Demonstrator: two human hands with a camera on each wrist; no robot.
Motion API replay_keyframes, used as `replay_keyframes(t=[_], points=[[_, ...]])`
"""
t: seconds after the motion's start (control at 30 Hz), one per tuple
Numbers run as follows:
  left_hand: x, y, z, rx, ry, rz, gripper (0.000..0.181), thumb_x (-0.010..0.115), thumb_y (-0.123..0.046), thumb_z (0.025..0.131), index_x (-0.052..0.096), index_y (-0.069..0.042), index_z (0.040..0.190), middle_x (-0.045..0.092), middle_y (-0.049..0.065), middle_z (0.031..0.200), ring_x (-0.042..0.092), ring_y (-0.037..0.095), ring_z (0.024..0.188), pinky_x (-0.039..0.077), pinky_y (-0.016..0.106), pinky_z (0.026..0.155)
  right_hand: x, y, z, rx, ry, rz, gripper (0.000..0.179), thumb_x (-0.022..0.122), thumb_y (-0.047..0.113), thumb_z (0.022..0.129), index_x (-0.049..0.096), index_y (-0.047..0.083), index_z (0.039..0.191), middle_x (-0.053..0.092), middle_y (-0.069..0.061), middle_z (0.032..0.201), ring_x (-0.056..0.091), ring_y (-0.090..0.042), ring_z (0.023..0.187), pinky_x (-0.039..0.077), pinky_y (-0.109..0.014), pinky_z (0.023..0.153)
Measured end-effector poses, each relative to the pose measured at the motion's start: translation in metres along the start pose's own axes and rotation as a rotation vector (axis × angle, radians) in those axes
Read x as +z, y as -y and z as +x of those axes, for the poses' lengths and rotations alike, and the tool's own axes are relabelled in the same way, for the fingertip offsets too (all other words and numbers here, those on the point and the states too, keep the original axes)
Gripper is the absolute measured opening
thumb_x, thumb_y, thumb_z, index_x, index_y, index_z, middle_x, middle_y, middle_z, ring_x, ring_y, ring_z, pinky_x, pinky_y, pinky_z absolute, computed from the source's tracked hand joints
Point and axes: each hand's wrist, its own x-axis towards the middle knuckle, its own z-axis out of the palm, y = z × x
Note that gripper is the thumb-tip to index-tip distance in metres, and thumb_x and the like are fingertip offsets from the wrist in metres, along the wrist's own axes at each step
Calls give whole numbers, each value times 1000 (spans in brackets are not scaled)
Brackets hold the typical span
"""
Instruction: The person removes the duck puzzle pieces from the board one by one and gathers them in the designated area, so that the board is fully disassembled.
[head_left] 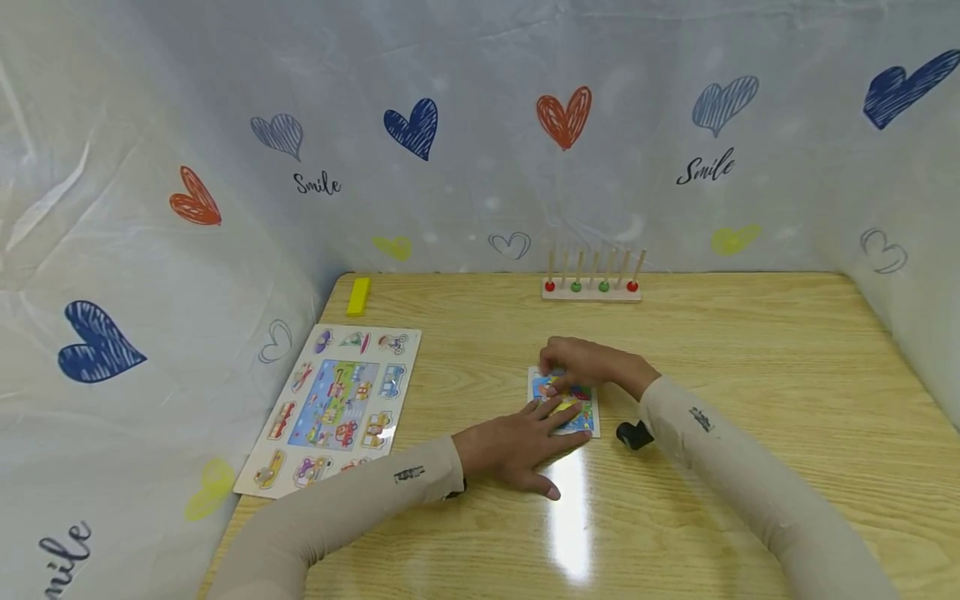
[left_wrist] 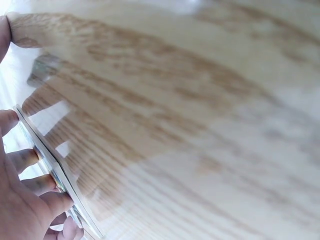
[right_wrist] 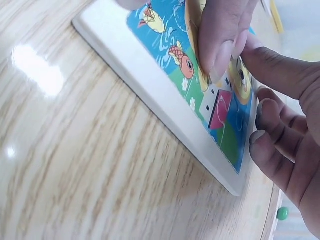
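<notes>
A small picture puzzle (right_wrist: 220, 105) with a white frame, showing fish, flowers and water, lies on the table under both hands. My left hand (head_left: 525, 446) rests on it from the near left, fingers spread and straight, fingertips on the picture; its thumb lies off the frame, toward the near side. At the far edge is my right hand (head_left: 585, 362), its thumb on the picture beside the left fingertips and its other fingers curled at the board's edge. In the right wrist view the left fingers (right_wrist: 220, 45) cover part of the picture.
On the left lies a larger vehicle peg puzzle (head_left: 405, 358), with a yellow block (head_left: 358, 297) behind it. A wooden peg stand (head_left: 591, 292) with red and green beads stands at the back. A black wrist camera (head_left: 634, 435) hangs by the right sleeve. Patterned sheeting surrounds the table.
</notes>
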Motion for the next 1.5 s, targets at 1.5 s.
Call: replay_keyframes(t=[1.5], points=[[-3,-1,-1,-8,13,-39,91,43,-73,94,9,-25,164,0,13,170,-3,40,155,15,50,125,0,4,2,46,-2,31,33,79,35,86,73,18,113,58,-1,110,55,-17,101,51,-38,90]])
